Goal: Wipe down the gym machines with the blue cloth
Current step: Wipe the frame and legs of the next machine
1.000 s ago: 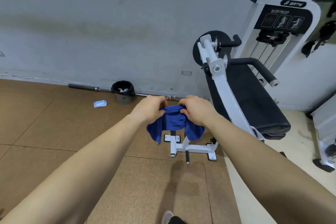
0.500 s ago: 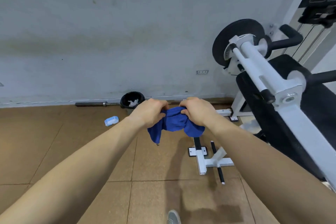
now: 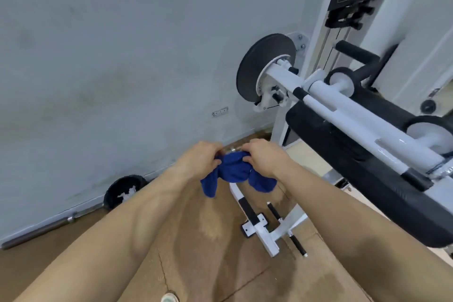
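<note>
Both hands, left (image 3: 199, 158) and right (image 3: 263, 157), pinch the bunched cloth (image 3: 235, 171) between them in midair, above the floor (image 3: 196, 240). No wiping seems begun: the cloth touches nothing, and the machine (image 3: 362, 130) stands just right. Grey wall (image 3: 122, 56) ahead, a bin (image 3: 126, 191) and barbell (image 3: 49, 227) at its foot.

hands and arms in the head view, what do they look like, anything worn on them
Both arms are bare from the bottom of the frame to the wrists: no sleeves show. The left hand and right hand wear no gloves, and no watch, ring, band or marking is visible on either. The fingertips are partly hidden, curled away from the camera.
</note>
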Demonstrator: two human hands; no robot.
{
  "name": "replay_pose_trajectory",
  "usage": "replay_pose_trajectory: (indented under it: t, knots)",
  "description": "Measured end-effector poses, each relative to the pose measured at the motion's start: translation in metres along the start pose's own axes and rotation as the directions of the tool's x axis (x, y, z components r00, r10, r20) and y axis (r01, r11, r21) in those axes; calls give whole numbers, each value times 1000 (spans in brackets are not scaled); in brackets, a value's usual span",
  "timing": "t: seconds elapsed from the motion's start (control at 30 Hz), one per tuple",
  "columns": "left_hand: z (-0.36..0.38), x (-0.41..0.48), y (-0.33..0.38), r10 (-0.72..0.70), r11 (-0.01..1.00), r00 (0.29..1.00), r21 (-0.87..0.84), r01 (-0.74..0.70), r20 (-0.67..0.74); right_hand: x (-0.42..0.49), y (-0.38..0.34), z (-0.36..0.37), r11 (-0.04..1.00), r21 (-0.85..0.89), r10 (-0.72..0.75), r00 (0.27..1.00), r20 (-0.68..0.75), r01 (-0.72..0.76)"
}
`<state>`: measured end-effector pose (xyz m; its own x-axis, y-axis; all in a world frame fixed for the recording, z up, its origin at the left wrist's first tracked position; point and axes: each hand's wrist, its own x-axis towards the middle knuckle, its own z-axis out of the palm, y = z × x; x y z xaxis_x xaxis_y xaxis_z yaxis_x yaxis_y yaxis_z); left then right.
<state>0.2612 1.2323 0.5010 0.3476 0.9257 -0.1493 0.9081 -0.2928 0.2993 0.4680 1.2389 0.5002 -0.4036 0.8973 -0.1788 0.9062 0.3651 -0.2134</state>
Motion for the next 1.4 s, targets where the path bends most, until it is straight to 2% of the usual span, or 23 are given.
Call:
replay_pose_trajectory:
  t: [0.17, 0.33, 0.57, 0.77, 0.9, 1.07, 1.23, 1.3, 1.4]
  knots:
    - [-20, 66, -42, 211, 977, 975, -37, -209, 65, 33, -9, -6, 971, 49, 236, 971, -39, -234]
    - [-32, 129, -72, 361, 933, 927, -59, -356, 103, 67, -16, -7, 917, 84, 396, 916, -65, -390]
    - [-14, 223, -82, 453, 891, 877, -52, -450, 161, 124, 27, 16, 827, 211, 546, 833, -83, -521]
    - [21, 314, -90, 450, 893, 868, -87, -442, 211, 177, 75, 44, 752, 292, 637, 766, -87, -592]
    - [64, 368, -93, 446, 887, 887, -192, -420, 117, 212, 106, 73, 666, 404, 726, 669, -160, -627]
    - [131, 438, -91, 497, 824, 868, -302, -480, -22, 263, 158, 108, 603, 459, 793, 550, -261, -652]
    - [199, 515, -76, 512, 728, 828, -397, -559, -228, 315, 210, 150, 563, 484, 819, 377, -432, -670]
    - [225, 538, -69, 490, 638, 816, -512, -576, -307, 334, 227, 164, 585, 501, 787, 298, -540, -638]
    - [257, 561, -61, 416, 438, 804, -681, -587, -425, 358, 246, 176, 619, 547, 743, 192, -641, -564]
